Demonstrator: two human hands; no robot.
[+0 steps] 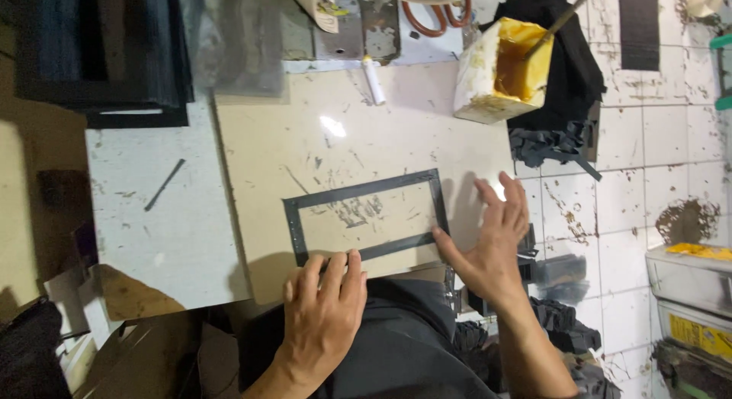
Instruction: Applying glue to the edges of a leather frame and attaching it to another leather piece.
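- The thin dark grey rectangular frame [366, 218] lies flat on the pale beige board [305, 124], near that board's lower edge, just ahead of the person's lap.
- Its long axis runs left to right across the view, tilted a little: the right end sits higher than the left, so the long sides slope gently upward to the right.
- The short sides point roughly away from and toward the person; the beige board shows through the open middle, streaked with dark smears.
- The left hand [324, 304] lies palm down at the frame's lower long side, its fingertips [335, 260] resting on that strip, fingers held close together and pointing away from the body.
- The left forearm comes up from the bottom edge, over the dark cloth on the lap.
- The right hand [492, 239] stands at the frame's right end, palm turned toward the frame, fingers spread and pointing up, the thumb [446, 243] touching the lower right corner.
- Neither hand pinches anything; both are open.
- Beyond the board's far right corner stands a cream square tub [499, 64] with yellow glue inside and a stick in it, beside black fabric [568, 71].
- A small white tube [374, 80] lies at the board's far edge; a loose dark strip [165, 185] lies on the white surface to the left.
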